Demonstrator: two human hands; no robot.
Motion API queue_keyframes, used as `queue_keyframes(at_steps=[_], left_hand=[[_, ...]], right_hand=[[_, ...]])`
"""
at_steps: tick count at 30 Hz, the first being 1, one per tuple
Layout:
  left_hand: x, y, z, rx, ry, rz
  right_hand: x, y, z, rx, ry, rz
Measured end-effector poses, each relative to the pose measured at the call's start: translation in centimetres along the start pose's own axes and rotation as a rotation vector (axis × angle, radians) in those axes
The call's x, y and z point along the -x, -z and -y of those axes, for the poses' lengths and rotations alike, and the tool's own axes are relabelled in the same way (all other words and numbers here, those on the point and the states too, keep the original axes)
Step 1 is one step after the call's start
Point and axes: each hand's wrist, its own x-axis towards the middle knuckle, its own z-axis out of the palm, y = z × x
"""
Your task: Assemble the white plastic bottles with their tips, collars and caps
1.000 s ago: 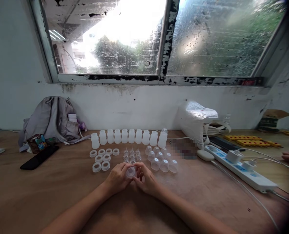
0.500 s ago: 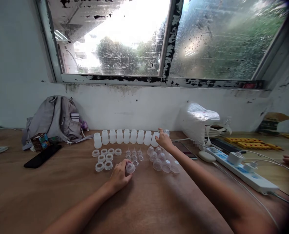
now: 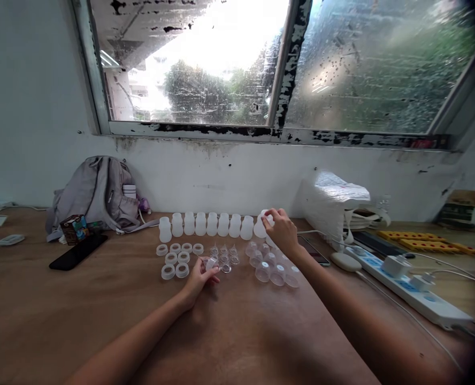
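At the far left of the counter (image 3: pixel 113 315), my backpack (image 3: pixel 95 195) leans against the wall (image 3: pixel 181 176), with a small box (image 3: pixel 75 229) in front of it and a black phone (image 3: pixel 78 252) lying flat just beside the box. Next come eight rings (image 3: pixel 169 258), flat on the counter in loose rows. Behind them begins a row of pale bottles (image 3: pixel 212 224), upright, running rightward near the wall.

My left hand (image 3: pixel 199 279) is just right of the rings, fingers clamped on a small translucent piece (image 3: pixel 211 263), which is tilted. Just beyond and to the right of it, clear teats (image 3: pixel 223 250) stand in a close group, points up. Farther right is a cluster of clear covers (image 3: pixel 277 274), below my right hand (image 3: pixel 283 235). That hand is at the right part of the row, thumb and forefinger bent at the top of one bottle (image 3: pixel 260 229); I cannot tell whether the fingers are closed on it.

Past my right forearm lie another phone (image 3: pixel 316 251), a white bag (image 3: pixel 331 200), a pale disc (image 3: pixel 345 261), a power strip (image 3: pixel 438 309) carrying two plugs (image 3: pixel 396 266), and yellow strips (image 3: pixel 406 235).
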Motion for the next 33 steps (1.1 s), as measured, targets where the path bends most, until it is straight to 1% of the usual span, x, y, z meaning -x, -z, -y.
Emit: queue_keyframes(at_steps=[1,2,3,4,5,7,9,11,13,15,17,19,20,22,25,29,33], left_hand=[[0.0,0.0,-0.1,0.016,0.013,0.007],[0.0,0.1,-0.1,0.03,0.026,0.012],[0.0,0.1,-0.1,0.043,0.043,0.015],[-0.1,0.2,-0.1,0.055,0.063,0.016],[-0.2,0.3,0.0,0.068,0.081,0.017],[-0.5,0.5,0.2,0.093,0.106,0.008],[-0.7,0.6,0.4,0.115,0.106,-0.006],[-0.8,0.7,0.6,0.148,0.089,0.003],[-0.9,0.5,0.6,0.2,0.082,0.048],[-0.9,0.3,0.5,0.252,0.108,0.121],[-0.9,0.2,0.5,0.283,0.138,0.168],[-0.9,0.1,0.4,0.299,0.137,0.162],[-0.9,0.1,0.4,0.303,0.127,0.14],[-0.9,0.1,0.3,0.304,0.098,0.082],[-0.9,0.1,0.1,0.312,0.043,-0.018],[-1.1,0.3,0.0,0.349,-0.004,-0.136],[-1.3,0.4,0.1,0.384,-0.031,-0.156]], right_hand=[[0.7,0.9,0.7,-0.072,0.05,-0.073],[1.5,1.5,1.4,-0.16,0.11,-0.118],[2.4,1.9,2.1,-0.257,0.185,-0.126],[3.3,2.0,2.8,-0.354,0.25,-0.106],[4.2,1.8,3.3,-0.444,0.299,-0.062],[5.9,0.7,4.1,-0.582,0.359,0.079],[7.4,-0.8,4.6,-0.657,0.369,0.177],[8.6,-2.1,4.9,-0.722,0.346,0.24],[9.7,-3.2,5.0,-0.809,0.304,0.316],[10.6,-3.9,5.1,-0.892,0.294,0.425],[11.5,-4.6,5.1,-0.924,0.343,0.543],[12.2,-5.3,5.1,-0.904,0.392,0.586],[12.5,-5.7,5.2,-0.892,0.389,0.577],[12.8,-6.1,5.2,-0.877,0.335,0.532],[12.6,-6.0,5.2,-0.822,0.284,0.435],[12.1,-5.2,4.8,-0.651,0.344,0.272],[11.8,-4.9,4.5,-0.575,0.369,0.186]])
